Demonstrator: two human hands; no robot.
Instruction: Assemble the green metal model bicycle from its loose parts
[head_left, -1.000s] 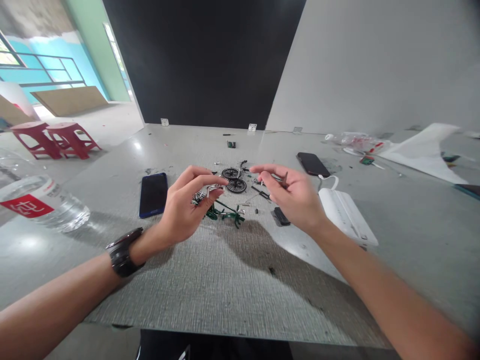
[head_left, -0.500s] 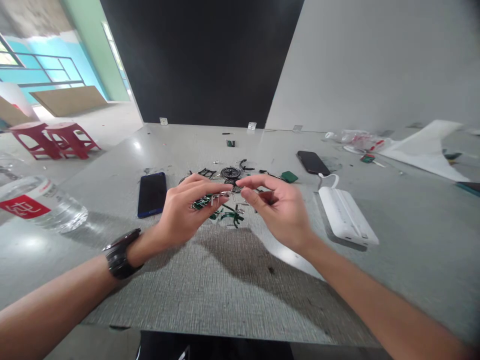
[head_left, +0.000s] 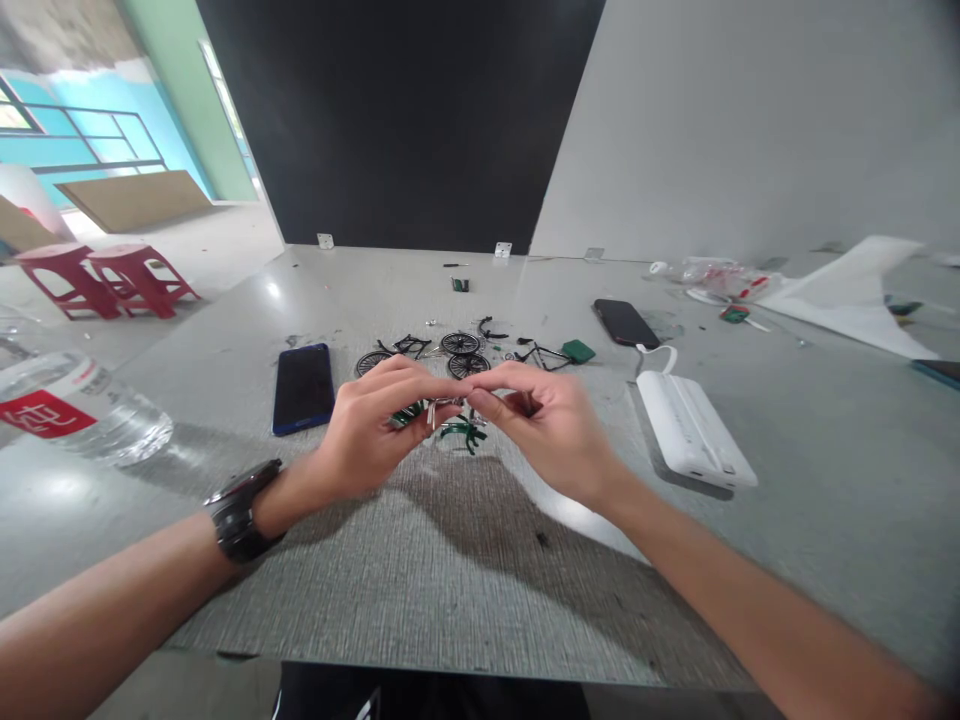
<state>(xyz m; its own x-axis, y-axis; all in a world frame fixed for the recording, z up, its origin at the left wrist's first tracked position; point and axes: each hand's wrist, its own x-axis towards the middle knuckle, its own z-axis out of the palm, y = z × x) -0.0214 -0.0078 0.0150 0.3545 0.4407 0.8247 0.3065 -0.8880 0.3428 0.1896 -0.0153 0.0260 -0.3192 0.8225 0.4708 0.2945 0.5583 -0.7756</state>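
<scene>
My left hand (head_left: pixel 382 415) pinches a small silver bent-metal piece (head_left: pixel 433 412), perhaps model bicycle handlebars, between thumb and fingers. Fingertips of my right hand (head_left: pixel 551 420) are closed and meet the left fingertips at that piece; whatever they grip is hidden. A green model bicycle part (head_left: pixel 409 413) shows between the left thumb and fingers, and I cannot tell whether it is held. Just below the hands is another green bicycle part (head_left: pixel 466 433). Small black spoked wheels (head_left: pixel 469 366) and a black bicycle frame (head_left: pixel 544 354) lie beyond my fingers.
A blue-edged phone (head_left: pixel 303 388) and a water bottle (head_left: pixel 82 405) are to the left. To the right, a white power bank (head_left: pixel 694 428) is cabled to a dark phone (head_left: pixel 625 323). A small screwdriver (head_left: pixel 455 265) and a green piece (head_left: pixel 577 351) lie farther back.
My right hand has moved slightly left, and its fingertips now meet those of the left hand. The silver piece has tilted a little, and more of the black parts behind show.
</scene>
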